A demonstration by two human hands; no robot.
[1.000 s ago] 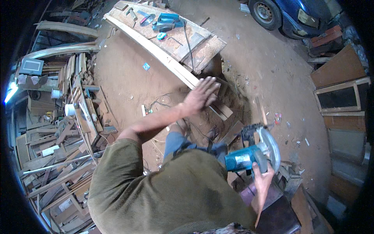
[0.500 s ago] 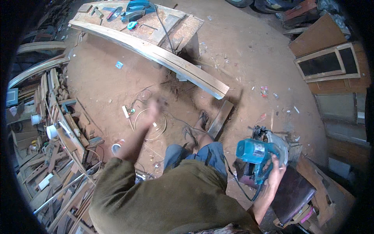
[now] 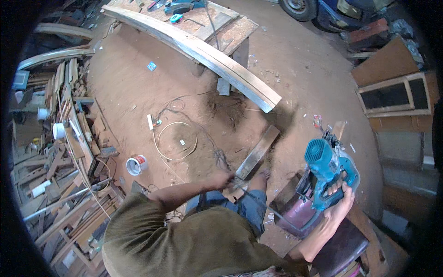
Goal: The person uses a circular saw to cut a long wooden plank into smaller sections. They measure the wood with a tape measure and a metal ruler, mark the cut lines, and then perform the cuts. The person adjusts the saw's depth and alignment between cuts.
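My right hand [image 3: 340, 199] is wrapped round the rear handle of a teal circular saw [image 3: 321, 159], held up at the right over a dark maroon padded seat [image 3: 300, 207]. The saw's black power cord [image 3: 277, 213] runs left toward my lap. My left hand [image 3: 224, 180] is in front of my knees, blurred by motion, close to that cord and to the near end of a short wooden beam [image 3: 258, 151] on the ground. Its fingers do not show clearly, so whether it grips the cord cannot be told.
Ahead, a long timber [image 3: 198, 48] lies along a workbench with a teal tape measure [image 3: 176, 18] and a teal power tool [image 3: 184, 6]. A white power strip [image 3: 150, 122], coiled cable [image 3: 159, 138] and paint tub [image 3: 136, 165] are on the dirt floor. Scrap wood [image 3: 64, 171] is heaped left.
My left hand has swung back from over the coiled cable toward my knees. The saw, still in my right hand, has shifted right and forward and turned. My view has tilted slightly.
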